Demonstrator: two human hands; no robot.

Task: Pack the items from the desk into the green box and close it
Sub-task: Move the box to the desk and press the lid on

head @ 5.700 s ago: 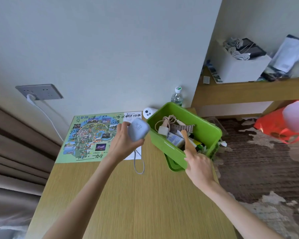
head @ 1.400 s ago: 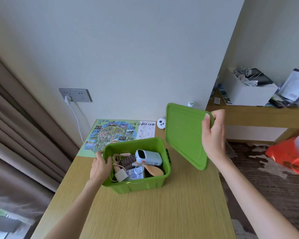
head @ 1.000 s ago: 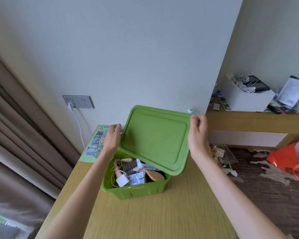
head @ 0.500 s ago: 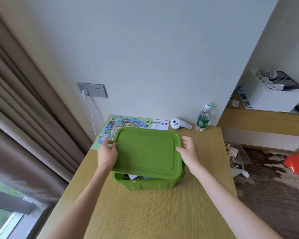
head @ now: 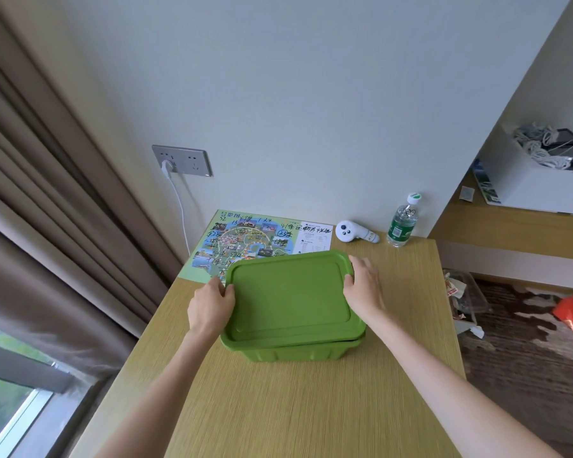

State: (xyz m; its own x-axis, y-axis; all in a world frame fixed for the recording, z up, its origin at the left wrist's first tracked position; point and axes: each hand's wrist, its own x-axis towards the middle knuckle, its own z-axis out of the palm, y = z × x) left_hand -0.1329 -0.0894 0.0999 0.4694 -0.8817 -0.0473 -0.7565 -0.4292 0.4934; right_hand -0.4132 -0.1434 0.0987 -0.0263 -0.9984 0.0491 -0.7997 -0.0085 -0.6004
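Wooden desk (head: 295, 408), near edge: both forearms reach in from below.

Green box (head: 295, 352) stands mid-desk, near wall facing the viewer. Lid (head: 288, 295) lies on top and covers the opening. A thin dark gap shows under its near right corner. Contents hidden.

Left hand (head: 209, 307): at the lid's left edge, fingers curled over the rim, gripping it.

Right hand (head: 364, 285): at the lid's right edge toward the far corner, fingers curled down round the rim, holding it.

Behind the box: a printed map (head: 242, 242) with handwriting lies flat, its near edge partly hidden by the lid. To its right lie a white controller (head: 353, 232) and an upright water bottle (head: 402, 224), both against the wall.

Far left: wall socket (head: 182, 160) with a white plug, beside a brown curtain (head: 47, 209).
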